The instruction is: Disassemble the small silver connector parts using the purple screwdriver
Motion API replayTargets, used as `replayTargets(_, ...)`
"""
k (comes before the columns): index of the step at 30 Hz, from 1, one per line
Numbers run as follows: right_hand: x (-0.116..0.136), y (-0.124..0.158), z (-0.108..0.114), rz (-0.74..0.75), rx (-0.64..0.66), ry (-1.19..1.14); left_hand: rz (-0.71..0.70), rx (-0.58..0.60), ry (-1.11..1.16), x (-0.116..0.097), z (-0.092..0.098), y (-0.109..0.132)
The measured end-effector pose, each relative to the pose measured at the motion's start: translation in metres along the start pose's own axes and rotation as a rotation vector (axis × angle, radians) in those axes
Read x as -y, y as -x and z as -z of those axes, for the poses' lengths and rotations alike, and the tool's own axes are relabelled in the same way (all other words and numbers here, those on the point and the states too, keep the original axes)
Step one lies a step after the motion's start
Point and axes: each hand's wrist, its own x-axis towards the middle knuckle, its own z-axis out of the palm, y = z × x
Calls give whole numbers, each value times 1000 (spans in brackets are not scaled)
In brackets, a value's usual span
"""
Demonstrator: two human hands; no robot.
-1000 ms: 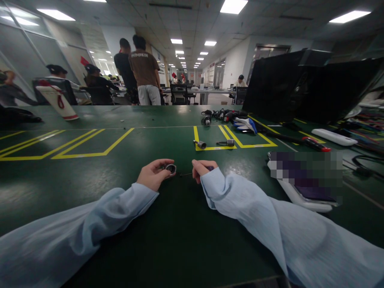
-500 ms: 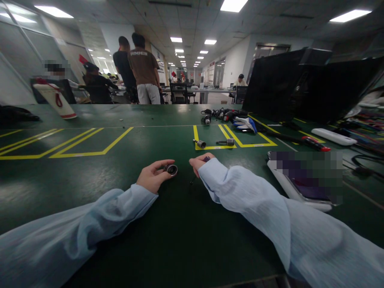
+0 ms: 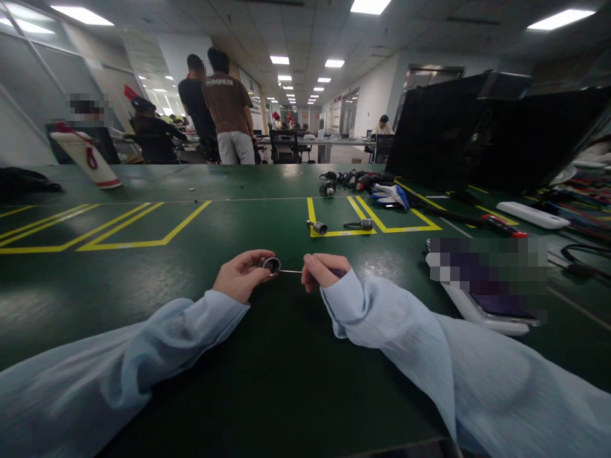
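Note:
My left hand rests on the green table with its fingers pinched round a small round metal part. My right hand is closed on a thin screwdriver with a dark purple handle. The shaft lies level and its tip touches the metal part. Both forearms in pale blue sleeves lie on the table.
Two small metal sockets lie in a yellow-taped square beyond my hands. Further back are blue-white gloves, a pile of dark parts and a red-handled tool. A white device sits at right, black panels behind. People stand far left.
My right hand has swung the screwdriver from pointing down at the table to level, bringing its tip onto the metal part in my left hand.

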Motion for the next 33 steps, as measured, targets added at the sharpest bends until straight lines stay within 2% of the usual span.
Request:
replayTargets(5,-8,-1,-6,218,13,188,-9,3,-35,-3,-3,2)
replayTargets(13,-11,-1,-7,387,32,349,-60,17,-107,-6,-4,5)
replayTargets(19,-6,0,-7,435,93,417,-70,-6,-161,-7,-4,4)
replayTargets(28,-1,3,-7,415,123,506,-50,-21,-193,-6,-3,2)
replayTargets(33,-5,3,-8,468,110,508,-58,-19,-197,-6,-4,2)
